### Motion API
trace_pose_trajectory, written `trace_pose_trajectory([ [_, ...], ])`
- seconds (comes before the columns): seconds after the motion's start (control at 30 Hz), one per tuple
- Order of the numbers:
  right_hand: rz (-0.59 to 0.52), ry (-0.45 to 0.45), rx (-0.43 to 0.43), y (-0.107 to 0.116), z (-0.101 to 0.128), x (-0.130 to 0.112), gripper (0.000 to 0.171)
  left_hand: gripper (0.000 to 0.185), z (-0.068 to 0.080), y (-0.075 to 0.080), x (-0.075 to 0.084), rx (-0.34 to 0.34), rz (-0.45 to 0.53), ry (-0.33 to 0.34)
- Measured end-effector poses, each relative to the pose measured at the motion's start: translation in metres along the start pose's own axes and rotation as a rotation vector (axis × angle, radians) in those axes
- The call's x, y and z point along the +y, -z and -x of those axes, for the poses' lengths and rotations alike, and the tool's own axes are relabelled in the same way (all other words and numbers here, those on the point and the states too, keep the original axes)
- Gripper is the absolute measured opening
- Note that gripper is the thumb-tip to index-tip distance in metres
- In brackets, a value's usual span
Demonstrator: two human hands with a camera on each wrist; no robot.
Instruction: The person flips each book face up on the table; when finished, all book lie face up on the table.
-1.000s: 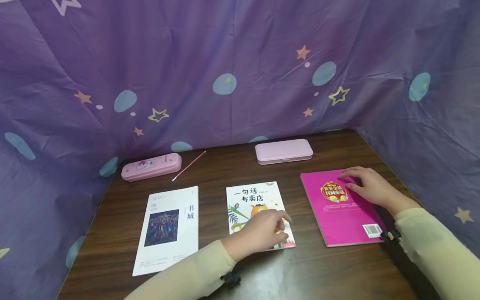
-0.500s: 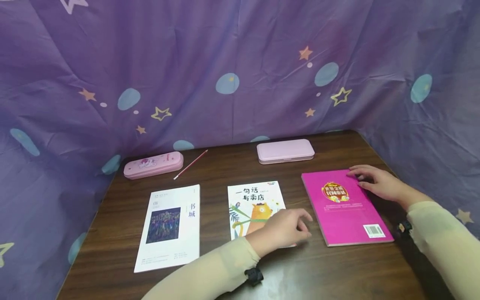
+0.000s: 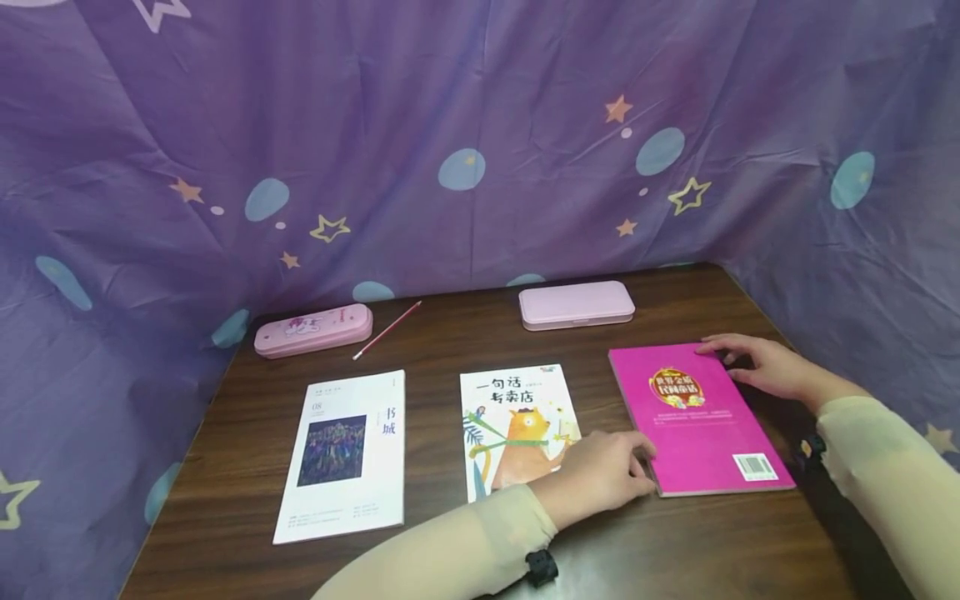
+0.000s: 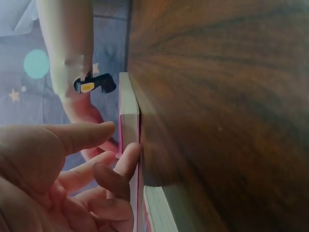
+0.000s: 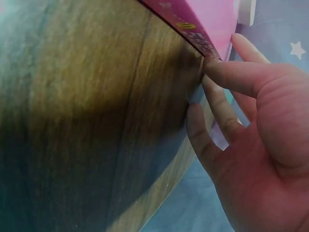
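A thick magenta book (image 3: 697, 433) lies flat on the table, its barcode at the near right corner. My left hand (image 3: 603, 471) touches its near left corner; in the left wrist view the thumb (image 4: 96, 135) is above the cover level and a fingertip meets the page edge. At the book's far right, my right hand (image 3: 761, 367) rests loosely, thumb (image 5: 231, 72) against the spine edge and a finger over the cover. Under the left forearm and hand, a white picture book (image 3: 517, 433) with an orange animal on its cover is partly hidden.
A white book (image 3: 337, 500) with a dark picture lies at the left. Behind stand a rabbit-print pink pencil case (image 3: 315, 329), a thin red pencil (image 3: 387, 330) and a plain pink case (image 3: 576, 304). A purple star-patterned curtain (image 3: 390, 150) borders the dark wooden table (image 3: 435, 333).
My left hand has moved right from over the white picture book to the magenta book's corner. My right hand has slid from its cover to the right edge. The head view has shifted slightly.
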State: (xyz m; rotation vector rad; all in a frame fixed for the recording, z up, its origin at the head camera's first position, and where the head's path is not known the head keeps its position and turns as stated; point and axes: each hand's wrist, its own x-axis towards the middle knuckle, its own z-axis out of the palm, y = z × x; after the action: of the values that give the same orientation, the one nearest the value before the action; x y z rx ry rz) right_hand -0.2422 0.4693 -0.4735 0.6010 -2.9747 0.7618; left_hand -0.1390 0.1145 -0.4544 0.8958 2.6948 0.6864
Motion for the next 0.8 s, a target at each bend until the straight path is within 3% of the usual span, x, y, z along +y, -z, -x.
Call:
trace_pose_trajectory([
  [0.23,0.012,-0.033,-0.04,0.002,-0.003,-0.001,0.056,0.034,-0.002,-0.005,0.007,0.006,-0.009,0.008],
  [0.5,-0.014,0.002,-0.007,0.0,-0.001,0.002,0.055,0.04,-0.004,-0.008,0.009,-0.002,-0.038,-0.001],
  [0.67,-0.016,0.039,0.031,-0.001,-0.002,0.006,0.056,0.042,-0.006,-0.013,0.008,0.029,-0.036,-0.012],
  [0.8,-0.023,0.011,0.051,0.001,-0.004,0.009,0.052,0.042,-0.006,-0.015,0.007,0.051,-0.026,-0.029],
])
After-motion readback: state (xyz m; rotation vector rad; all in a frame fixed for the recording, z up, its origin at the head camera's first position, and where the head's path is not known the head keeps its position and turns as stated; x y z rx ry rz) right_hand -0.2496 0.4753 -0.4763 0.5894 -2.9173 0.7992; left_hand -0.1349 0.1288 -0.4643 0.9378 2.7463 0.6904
